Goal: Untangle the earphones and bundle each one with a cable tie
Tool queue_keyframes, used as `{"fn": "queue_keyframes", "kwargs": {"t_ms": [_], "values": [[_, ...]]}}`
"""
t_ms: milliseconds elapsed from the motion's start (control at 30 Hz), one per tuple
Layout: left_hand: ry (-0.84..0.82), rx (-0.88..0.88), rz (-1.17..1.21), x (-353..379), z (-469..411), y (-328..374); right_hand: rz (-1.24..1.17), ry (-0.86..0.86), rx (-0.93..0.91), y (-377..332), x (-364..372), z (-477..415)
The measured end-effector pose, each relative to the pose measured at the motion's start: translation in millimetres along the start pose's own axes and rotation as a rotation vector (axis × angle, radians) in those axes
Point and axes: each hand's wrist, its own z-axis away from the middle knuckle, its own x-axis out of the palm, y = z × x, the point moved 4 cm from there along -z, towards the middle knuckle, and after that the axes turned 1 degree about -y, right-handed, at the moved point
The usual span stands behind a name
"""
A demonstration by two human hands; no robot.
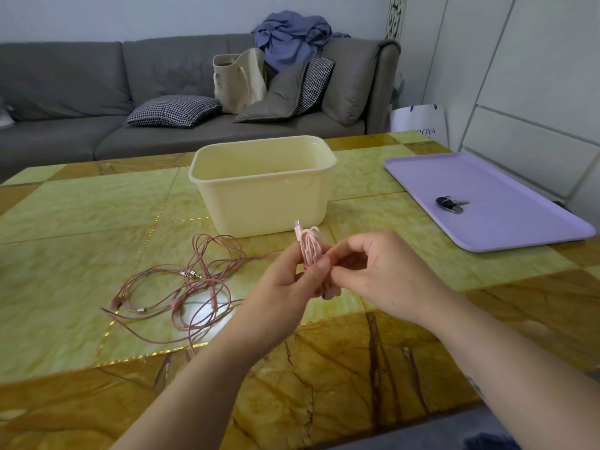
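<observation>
A light pink earphone cable, folded into a small bundle (pixel 308 246), is held upright above the table in front of me. My left hand (pixel 289 277) grips the bundle's middle between thumb and fingers. My right hand (pixel 373 271) pinches at the bundle's lower right side with curled fingers; what it pinches is hidden. A white plug sticks up from the bundle's top. A darker pink tangle of earphones (pixel 181 287) lies loose on the table to the left, with a jack plug and earbuds showing.
A cream plastic tub (pixel 263 186) stands just behind my hands. A lilac tray (pixel 506 206) at the right holds a small dark bundled item (pixel 449 204). The green and amber stone table (pixel 81 206) stretches to a grey sofa behind.
</observation>
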Motion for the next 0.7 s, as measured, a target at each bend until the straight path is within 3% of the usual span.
{"fn": "queue_keyframes", "kwargs": {"t_ms": [133,400,600,700], "values": [[0.103,-0.104,0.063,1,-6,-9,0.001,-0.016,0.038,2,-5,-4],[0.010,-0.175,-0.115,-8,-6,0,0.005,-0.094,0.075,5,-3,-6],[0.154,-0.207,0.183,-18,-2,2,-0.094,-0.072,0.078,4,-6,-9],[0.161,-0.186,0.126,-17,-1,-1,-0.104,-0.059,0.052,5,-2,-8]]}}
